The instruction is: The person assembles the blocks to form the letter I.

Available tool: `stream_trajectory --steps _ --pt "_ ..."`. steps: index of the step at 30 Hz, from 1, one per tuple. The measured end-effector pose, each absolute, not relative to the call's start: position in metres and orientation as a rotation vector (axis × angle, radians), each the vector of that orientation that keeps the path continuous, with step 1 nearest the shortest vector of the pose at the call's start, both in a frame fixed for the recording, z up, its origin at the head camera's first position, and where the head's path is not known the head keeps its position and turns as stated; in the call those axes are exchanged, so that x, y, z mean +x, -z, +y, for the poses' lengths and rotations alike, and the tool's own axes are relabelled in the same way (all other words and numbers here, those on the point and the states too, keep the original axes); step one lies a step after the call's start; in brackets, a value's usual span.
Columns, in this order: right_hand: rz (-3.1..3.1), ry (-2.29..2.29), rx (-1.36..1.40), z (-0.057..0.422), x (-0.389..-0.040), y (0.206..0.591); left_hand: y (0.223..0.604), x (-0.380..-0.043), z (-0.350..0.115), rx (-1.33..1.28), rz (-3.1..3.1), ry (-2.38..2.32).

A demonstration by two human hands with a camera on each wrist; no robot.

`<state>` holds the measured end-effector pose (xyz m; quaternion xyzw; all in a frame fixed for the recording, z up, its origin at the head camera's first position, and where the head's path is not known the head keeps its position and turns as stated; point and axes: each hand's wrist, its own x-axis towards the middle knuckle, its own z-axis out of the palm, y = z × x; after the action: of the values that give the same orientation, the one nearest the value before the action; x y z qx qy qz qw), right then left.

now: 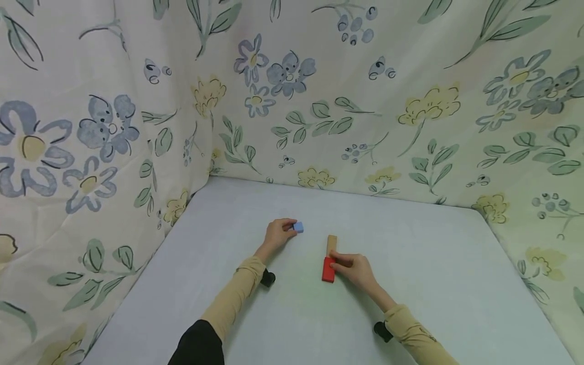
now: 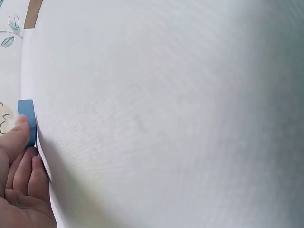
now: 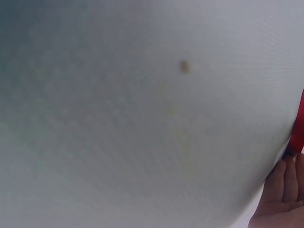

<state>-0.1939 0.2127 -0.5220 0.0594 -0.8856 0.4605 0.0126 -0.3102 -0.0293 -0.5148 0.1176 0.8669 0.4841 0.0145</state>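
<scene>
My left hand (image 1: 278, 234) pinches a small blue block (image 1: 298, 227) between thumb and fingers, at the far middle of the table. In the left wrist view the thumb lies across the face of the blue block (image 2: 26, 111). To the right, my right hand (image 1: 355, 268) holds a red block (image 1: 328, 271) at its right side, thumb and fingertips on it. A plain wooden block (image 1: 332, 244) extends from the far end of the red one, roughly in line with it. Only part of the red block (image 3: 298, 130) shows in the right wrist view, at the edge.
A white cloth covers the table (image 1: 410, 243). Floral curtains (image 1: 319, 91) hang behind it and along its left and right sides. Black wrist cameras (image 1: 267, 278) sit under both forearms. A small brown spot (image 3: 185, 66) marks the cloth in the right wrist view.
</scene>
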Motion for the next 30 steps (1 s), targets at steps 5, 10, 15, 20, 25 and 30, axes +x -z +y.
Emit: stream_trajectory --steps 5,10,15,20,25,30 --pt "-2.754 -1.427 0.187 0.211 -0.193 0.522 0.514 -0.311 -0.031 0.341 2.686 -1.508" --pt "-2.755 -1.440 0.190 0.210 -0.193 0.522 0.514 -0.311 -0.032 0.368 2.690 -1.502" --pt "-2.754 -1.452 0.200 0.210 -0.194 0.523 0.511 -0.313 -0.031 0.397 2.667 -1.529" --pt "-2.748 -1.460 0.204 0.211 -0.194 0.523 0.506 -0.317 -0.027 0.441 2.657 -1.555" --pt "-2.744 -1.460 0.205 0.211 -0.194 0.523 0.499 -0.319 -0.021 0.486 2.665 -1.538" --pt "-2.748 -1.454 0.200 0.212 -0.193 0.522 0.488 -0.318 -0.014 0.495 2.645 -1.540"
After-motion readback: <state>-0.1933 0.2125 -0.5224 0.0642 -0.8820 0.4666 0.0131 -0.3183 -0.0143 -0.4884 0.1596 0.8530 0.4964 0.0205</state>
